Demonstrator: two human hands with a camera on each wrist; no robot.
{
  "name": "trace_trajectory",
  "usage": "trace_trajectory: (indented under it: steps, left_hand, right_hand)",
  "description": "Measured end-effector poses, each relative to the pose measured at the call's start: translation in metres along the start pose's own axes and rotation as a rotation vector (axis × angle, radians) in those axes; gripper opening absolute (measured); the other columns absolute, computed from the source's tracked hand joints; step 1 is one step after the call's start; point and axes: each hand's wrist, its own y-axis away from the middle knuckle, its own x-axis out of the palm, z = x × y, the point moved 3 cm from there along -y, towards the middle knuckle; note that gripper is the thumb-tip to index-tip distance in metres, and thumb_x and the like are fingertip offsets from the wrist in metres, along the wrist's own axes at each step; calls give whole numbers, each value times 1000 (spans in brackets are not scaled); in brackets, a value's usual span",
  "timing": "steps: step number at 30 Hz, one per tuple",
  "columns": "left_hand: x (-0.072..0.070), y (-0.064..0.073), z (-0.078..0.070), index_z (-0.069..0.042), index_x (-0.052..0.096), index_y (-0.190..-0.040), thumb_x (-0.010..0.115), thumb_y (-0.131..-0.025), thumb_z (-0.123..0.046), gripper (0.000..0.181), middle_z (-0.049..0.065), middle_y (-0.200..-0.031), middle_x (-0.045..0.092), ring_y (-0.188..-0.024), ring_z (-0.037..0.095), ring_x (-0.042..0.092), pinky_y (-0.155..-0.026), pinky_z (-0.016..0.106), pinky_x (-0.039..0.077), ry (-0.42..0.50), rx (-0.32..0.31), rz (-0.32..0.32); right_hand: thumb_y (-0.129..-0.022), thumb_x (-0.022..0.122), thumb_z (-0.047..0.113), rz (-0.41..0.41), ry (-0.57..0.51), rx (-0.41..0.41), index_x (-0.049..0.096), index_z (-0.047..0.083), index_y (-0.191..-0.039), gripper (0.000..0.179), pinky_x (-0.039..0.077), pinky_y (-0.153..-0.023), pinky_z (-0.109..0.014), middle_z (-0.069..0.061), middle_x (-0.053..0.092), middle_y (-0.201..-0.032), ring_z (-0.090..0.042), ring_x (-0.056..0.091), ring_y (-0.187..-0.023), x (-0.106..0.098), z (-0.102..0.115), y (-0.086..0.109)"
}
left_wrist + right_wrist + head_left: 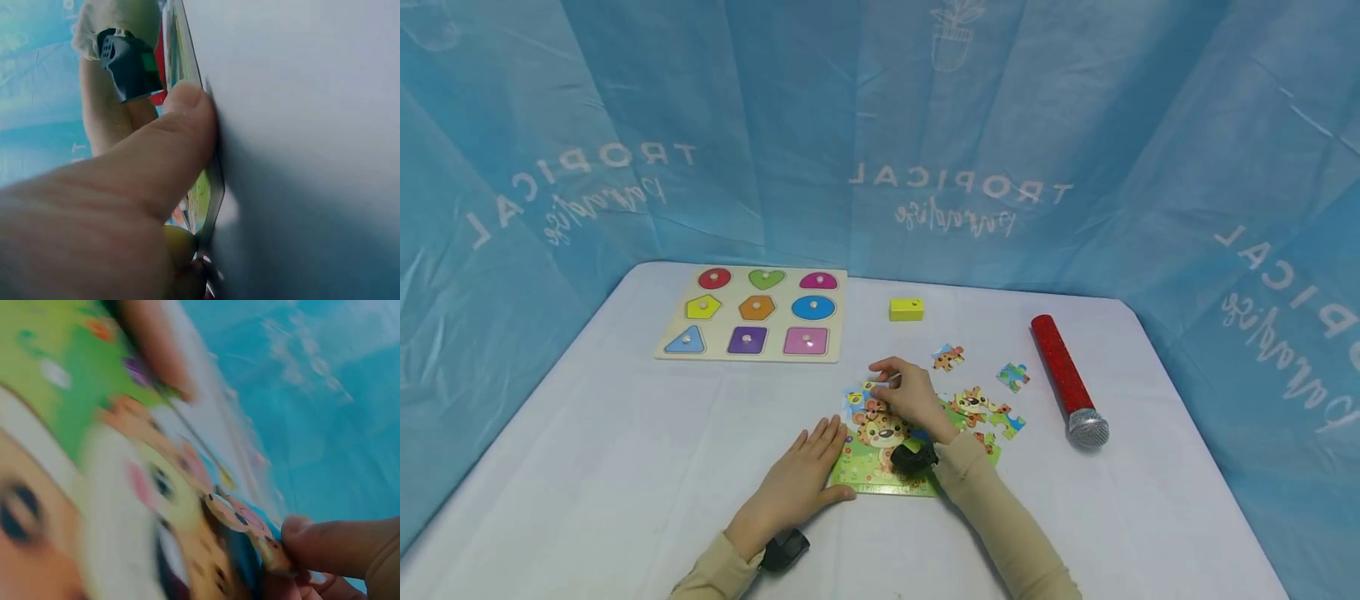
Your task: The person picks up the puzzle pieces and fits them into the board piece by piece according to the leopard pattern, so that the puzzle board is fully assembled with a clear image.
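Note:
A jigsaw puzzle (865,477) with a cartoon leopard on green grass lies on the white table. My left hand (805,468) rests along its left side with straight fingers, the thumb at its front edge; in the left wrist view the thumb (169,147) lies against the puzzle's edge. Over the puzzle's upper part, my right hand (913,396) pinches a puzzle piece (270,553) between thumb and fingers. That piece shows spotted leopard print, close over the picture in the right wrist view. My right wrist and its camera hide part of the puzzle in the head view.
Loose pieces (972,402) lie on and beside the puzzle's right part, with a spotted piece (947,357) and a blue-green piece (1013,377) farther out. A red microphone (1063,367) lies at right. Behind are a yellow block (906,310) and a shape-knob board (722,333).

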Motion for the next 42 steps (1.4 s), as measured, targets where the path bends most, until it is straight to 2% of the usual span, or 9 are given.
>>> trace_trajectory:
  steps: [5,11,17,21,22,28,30,35,42]
  left_hand:
    - [2,-2,1,4,32,-148,65,-87,-47,86,22,-157,27,-147,39,24,-118,56,25,2,7,3]
    - [3,-2,2,4,33,-148,65,-87,-49,87,21,-158,27,-147,38,24,-118,57,25,-1,0,1]
    - [2,-2,2,3,33,-148,65,-87,-49,87,21,-158,27,-147,38,24,-118,56,24,9,2,1]
    - [2,-2,2,3,32,-149,65,-87,-49,87,20,-158,27,-147,37,24,-119,55,23,10,0,-11]
    - [2,-2,2,3,32,-149,66,-86,-49,87,20,-158,27,-147,37,24,-119,55,23,13,-3,-14]
    - [3,-2,3,3,33,-148,67,-86,-48,87,21,-157,28,-147,38,25,-119,56,23,12,-9,-28]
    - [4,-2,3,3,34,-148,67,-85,-48,87,21,-157,28,-147,38,25,-119,56,23,12,-11,-33]
    - [5,-2,2,4,33,-148,67,-86,-47,87,21,-157,28,-147,38,25,-119,56,22,35,-9,-26]
    - [4,-1,2,2,33,-149,67,-86,-47,87,20,-158,27,-147,38,24,-119,56,21,38,-17,-20]
  right_hand:
    - [-89,70,12,6,147,-99,66,10,-118,29,50,-58,-23,-6,64,-96,-10,58,-70,15,12,3]
    - [-85,75,16,-67,299,-181,70,13,-113,29,49,-84,-35,1,65,-82,-12,53,-73,20,13,4]
    - [-87,73,19,-50,258,-185,69,13,-116,29,50,-77,-31,-2,67,-92,-18,59,-84,17,4,0]
    - [-93,65,16,-66,157,-141,66,13,-121,29,53,-78,-37,-8,67,-109,-21,61,-96,-8,-6,-7]
    - [-94,64,14,-95,133,-129,65,12,-123,29,51,-84,-41,-10,66,-113,-22,61,-93,-18,-9,-8]
    - [-96,53,0,-242,96,-68,59,5,-131,36,38,-57,-42,-22,65,-107,-24,38,-54,-74,-41,-12]
    - [-95,51,-2,-210,134,-51,57,3,-134,39,40,-57,-39,-23,65,-110,-26,48,-63,-84,-52,-12]
    - [-93,56,0,-114,261,-72,54,0,-135,42,50,-93,-47,-22,57,-133,-35,59,-112,-94,-66,-5]
    - [-90,63,1,-124,282,-14,55,2,-135,46,53,-85,-48,-23,62,-126,-34,63,-99,-106,-67,8]
